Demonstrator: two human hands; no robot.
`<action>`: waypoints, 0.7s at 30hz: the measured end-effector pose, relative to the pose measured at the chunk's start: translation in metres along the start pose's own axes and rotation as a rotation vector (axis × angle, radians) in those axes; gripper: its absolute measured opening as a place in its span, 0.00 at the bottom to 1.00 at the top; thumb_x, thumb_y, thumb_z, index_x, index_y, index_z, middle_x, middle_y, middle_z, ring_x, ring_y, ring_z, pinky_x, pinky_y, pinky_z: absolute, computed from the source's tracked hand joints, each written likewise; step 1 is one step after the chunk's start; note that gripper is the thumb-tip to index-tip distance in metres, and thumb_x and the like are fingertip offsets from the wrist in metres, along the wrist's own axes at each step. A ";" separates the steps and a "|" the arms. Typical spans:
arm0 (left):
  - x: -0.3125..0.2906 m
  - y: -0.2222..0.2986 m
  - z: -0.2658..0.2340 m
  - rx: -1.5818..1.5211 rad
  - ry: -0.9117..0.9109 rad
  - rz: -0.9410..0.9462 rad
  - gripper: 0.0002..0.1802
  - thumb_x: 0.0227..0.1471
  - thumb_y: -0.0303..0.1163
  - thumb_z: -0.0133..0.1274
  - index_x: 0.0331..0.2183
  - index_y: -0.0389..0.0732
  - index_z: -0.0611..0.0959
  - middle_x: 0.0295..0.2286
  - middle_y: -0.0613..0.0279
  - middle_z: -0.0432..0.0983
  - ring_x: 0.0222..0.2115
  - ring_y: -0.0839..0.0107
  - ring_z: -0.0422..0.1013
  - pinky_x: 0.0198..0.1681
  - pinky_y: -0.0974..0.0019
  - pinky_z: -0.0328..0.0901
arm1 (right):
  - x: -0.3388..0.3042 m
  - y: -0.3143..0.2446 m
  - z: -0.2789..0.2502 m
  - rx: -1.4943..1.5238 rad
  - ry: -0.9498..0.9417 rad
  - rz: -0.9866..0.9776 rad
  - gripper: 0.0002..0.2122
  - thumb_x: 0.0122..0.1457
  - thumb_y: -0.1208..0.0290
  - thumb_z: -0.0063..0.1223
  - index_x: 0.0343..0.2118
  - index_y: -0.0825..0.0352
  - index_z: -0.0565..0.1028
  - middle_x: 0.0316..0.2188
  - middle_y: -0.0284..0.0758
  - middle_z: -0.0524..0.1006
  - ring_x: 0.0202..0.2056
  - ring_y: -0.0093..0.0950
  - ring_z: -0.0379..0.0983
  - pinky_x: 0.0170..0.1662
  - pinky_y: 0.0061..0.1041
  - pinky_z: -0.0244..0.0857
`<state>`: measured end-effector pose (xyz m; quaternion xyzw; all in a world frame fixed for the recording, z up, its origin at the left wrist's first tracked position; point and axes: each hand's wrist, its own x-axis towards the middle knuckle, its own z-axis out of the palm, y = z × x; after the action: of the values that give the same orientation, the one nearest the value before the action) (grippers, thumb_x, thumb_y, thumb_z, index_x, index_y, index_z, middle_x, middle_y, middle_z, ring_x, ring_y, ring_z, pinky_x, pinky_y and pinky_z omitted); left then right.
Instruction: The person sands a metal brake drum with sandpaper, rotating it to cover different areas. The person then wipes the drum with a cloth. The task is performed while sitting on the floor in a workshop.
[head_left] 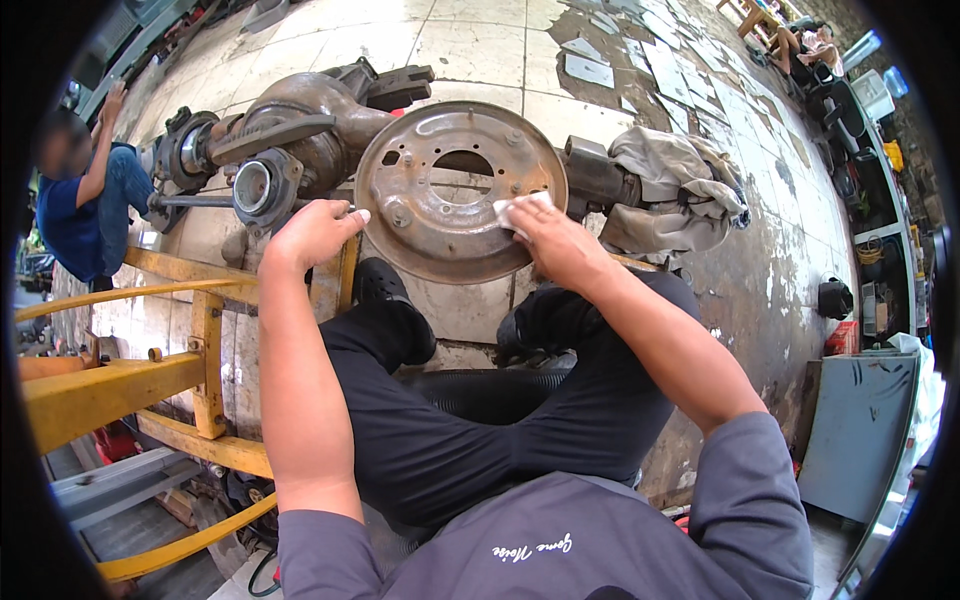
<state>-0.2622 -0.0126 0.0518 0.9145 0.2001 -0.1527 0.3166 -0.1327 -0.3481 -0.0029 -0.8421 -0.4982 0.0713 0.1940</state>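
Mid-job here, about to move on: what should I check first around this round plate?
1. White cloth in right-hand grip, against the round metal plate: ok.
2. Left-hand grip firm on the plate: cannot tell; it is at the left rim, contact unclear.
3. Plate face free of brown staining: not ok, brown patches show.
4. Plate supported underneath: cannot tell, hidden.
5. Seated co-worker apart from the plate: ok, far left.

Before the axle sat the plate, the left hand at its left edge, a rag under the right hand on its right, a cloth over the axle's right end, a frame left and a cabinet far right.
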 end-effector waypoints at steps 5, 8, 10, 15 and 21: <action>0.001 -0.003 0.002 0.004 0.022 0.000 0.32 0.61 0.46 0.52 0.53 0.25 0.75 0.49 0.38 0.76 0.52 0.56 0.72 0.56 0.61 0.64 | 0.000 -0.014 0.004 0.029 -0.059 -0.062 0.18 0.66 0.69 0.48 0.56 0.70 0.69 0.59 0.48 0.68 0.63 0.46 0.60 0.66 0.39 0.55; -0.003 0.003 0.002 0.006 0.023 -0.012 0.32 0.61 0.46 0.52 0.53 0.25 0.75 0.48 0.39 0.76 0.52 0.56 0.73 0.56 0.61 0.64 | 0.005 0.001 0.003 -0.126 0.045 0.017 0.18 0.66 0.69 0.47 0.57 0.70 0.69 0.59 0.48 0.68 0.63 0.46 0.60 0.66 0.39 0.54; -0.003 0.002 0.001 -0.001 0.017 -0.013 0.32 0.61 0.46 0.52 0.53 0.25 0.75 0.48 0.39 0.76 0.52 0.56 0.73 0.56 0.61 0.64 | 0.003 -0.004 0.008 -0.080 -0.006 -0.027 0.18 0.66 0.70 0.47 0.57 0.70 0.70 0.60 0.47 0.68 0.63 0.45 0.60 0.66 0.39 0.55; -0.001 -0.001 0.001 -0.021 -0.006 -0.041 0.32 0.61 0.46 0.52 0.53 0.24 0.74 0.49 0.39 0.76 0.52 0.56 0.73 0.56 0.61 0.64 | 0.003 -0.004 0.006 -0.082 -0.011 -0.070 0.18 0.65 0.71 0.47 0.57 0.70 0.69 0.59 0.48 0.69 0.63 0.45 0.60 0.65 0.38 0.56; -0.001 0.001 0.002 0.017 0.016 -0.008 0.32 0.61 0.46 0.52 0.53 0.24 0.74 0.49 0.39 0.76 0.52 0.56 0.72 0.56 0.61 0.64 | 0.007 -0.003 0.002 -0.051 0.000 -0.006 0.17 0.66 0.70 0.48 0.55 0.70 0.69 0.58 0.47 0.69 0.63 0.44 0.61 0.64 0.39 0.58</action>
<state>-0.2629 -0.0147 0.0517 0.9176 0.2049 -0.1484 0.3065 -0.1319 -0.3402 -0.0032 -0.8452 -0.5025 0.0578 0.1727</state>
